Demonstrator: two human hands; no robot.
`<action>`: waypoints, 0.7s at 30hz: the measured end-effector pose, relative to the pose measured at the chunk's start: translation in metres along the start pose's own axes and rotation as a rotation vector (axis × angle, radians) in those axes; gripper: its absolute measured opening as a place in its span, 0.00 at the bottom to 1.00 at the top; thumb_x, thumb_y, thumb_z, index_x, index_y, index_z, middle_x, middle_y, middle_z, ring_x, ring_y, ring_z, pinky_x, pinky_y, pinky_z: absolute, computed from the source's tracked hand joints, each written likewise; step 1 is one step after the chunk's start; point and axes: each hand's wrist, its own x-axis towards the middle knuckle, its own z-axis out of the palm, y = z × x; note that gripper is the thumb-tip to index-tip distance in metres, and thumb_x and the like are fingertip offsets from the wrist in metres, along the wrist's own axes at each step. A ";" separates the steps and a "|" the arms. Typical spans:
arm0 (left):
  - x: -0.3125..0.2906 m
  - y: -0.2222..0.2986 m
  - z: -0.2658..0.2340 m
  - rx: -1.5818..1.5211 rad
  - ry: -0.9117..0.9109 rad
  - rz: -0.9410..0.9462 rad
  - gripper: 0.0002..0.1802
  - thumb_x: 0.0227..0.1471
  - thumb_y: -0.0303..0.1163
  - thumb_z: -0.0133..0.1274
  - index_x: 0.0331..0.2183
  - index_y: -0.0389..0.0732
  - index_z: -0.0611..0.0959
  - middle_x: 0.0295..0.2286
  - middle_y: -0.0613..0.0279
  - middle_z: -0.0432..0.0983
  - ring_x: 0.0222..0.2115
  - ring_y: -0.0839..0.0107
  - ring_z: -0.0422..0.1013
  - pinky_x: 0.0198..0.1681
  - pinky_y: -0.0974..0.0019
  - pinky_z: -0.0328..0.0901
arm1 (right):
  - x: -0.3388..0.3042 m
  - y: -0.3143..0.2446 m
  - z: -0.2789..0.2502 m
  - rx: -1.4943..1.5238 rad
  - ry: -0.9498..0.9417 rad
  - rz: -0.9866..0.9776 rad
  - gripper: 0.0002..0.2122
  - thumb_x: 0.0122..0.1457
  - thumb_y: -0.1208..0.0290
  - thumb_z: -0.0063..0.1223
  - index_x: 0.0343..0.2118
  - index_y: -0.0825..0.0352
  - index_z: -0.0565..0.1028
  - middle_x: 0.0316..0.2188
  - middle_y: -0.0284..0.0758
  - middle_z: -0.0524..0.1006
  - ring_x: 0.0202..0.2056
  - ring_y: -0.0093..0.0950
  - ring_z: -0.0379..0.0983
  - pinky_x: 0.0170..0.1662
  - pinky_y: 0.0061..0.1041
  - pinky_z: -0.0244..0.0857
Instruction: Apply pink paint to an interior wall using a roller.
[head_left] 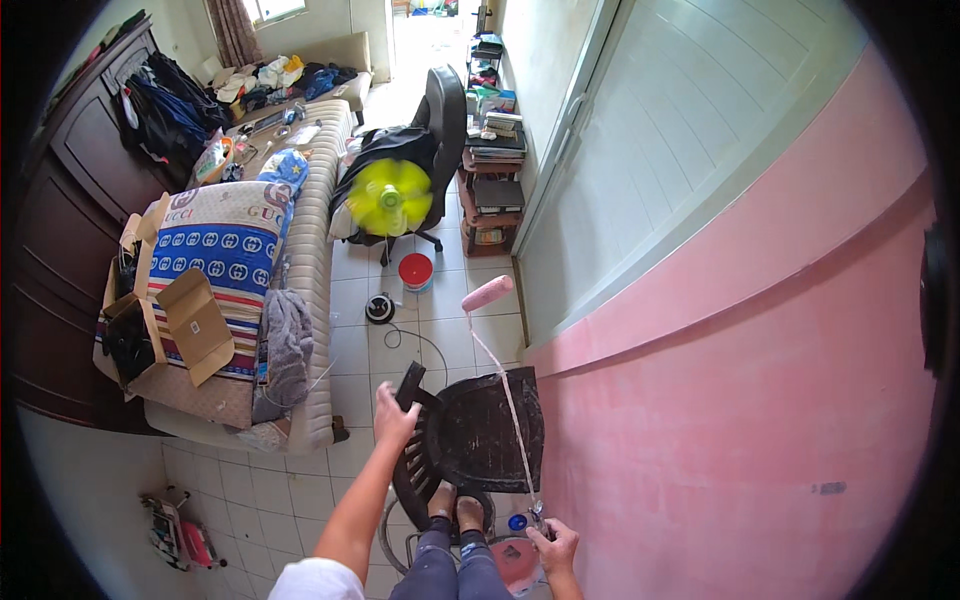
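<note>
In my right hand (554,547) is the handle of a long-poled paint roller (488,294). Its pole slants up and away across a black chair (490,428), and the pink-coated roller head is over the tiled floor beyond. My left hand (394,418) grips the upper dark end of the chair's slatted side. Below me, both my feet show close together near the chair's lower edge. A container of pink paint (514,566) stands by my right hand, partly hidden by it, with a small blue round thing (517,522) beside it.
A pink wall (690,440) rises close on the right, beside a pale sliding door (690,130). Ahead are a green fan (390,197), an office chair (447,125), a red bucket (416,270) and a cable (430,343). A bed (318,200) holds an open cardboard box (200,325).
</note>
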 end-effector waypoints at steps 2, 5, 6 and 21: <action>0.035 0.007 0.006 0.005 -0.028 0.049 0.38 0.36 0.33 0.62 0.49 0.40 0.61 0.43 0.50 0.67 0.43 0.53 0.68 0.45 0.56 0.66 | 0.001 0.008 0.006 0.006 0.013 0.023 0.08 0.44 0.72 0.62 0.21 0.71 0.76 0.12 0.28 0.71 0.15 0.15 0.65 0.19 0.18 0.58; 0.074 0.018 0.005 0.248 -0.284 -0.006 0.35 0.32 0.38 0.65 0.43 0.40 0.69 0.40 0.52 0.72 0.41 0.54 0.72 0.43 0.56 0.68 | -0.002 0.026 0.014 -0.012 0.039 0.016 0.07 0.44 0.74 0.62 0.22 0.71 0.75 0.13 0.28 0.71 0.15 0.15 0.65 0.19 0.17 0.58; 0.084 0.014 0.002 0.307 -0.381 -0.097 0.34 0.28 0.42 0.66 0.40 0.40 0.73 0.37 0.53 0.74 0.39 0.56 0.73 0.42 0.57 0.68 | -0.003 0.022 0.017 -0.040 0.041 -0.009 0.07 0.44 0.74 0.62 0.22 0.72 0.75 0.13 0.28 0.71 0.15 0.15 0.65 0.19 0.17 0.58; 0.155 -0.036 -0.031 0.389 -0.260 -0.127 0.31 0.20 0.50 0.67 0.28 0.39 0.82 0.32 0.52 0.78 0.34 0.56 0.75 0.39 0.58 0.70 | -0.014 -0.020 0.027 -0.081 -0.012 -0.056 0.09 0.43 0.70 0.61 0.23 0.68 0.74 0.15 0.26 0.66 0.20 0.18 0.60 0.24 0.22 0.57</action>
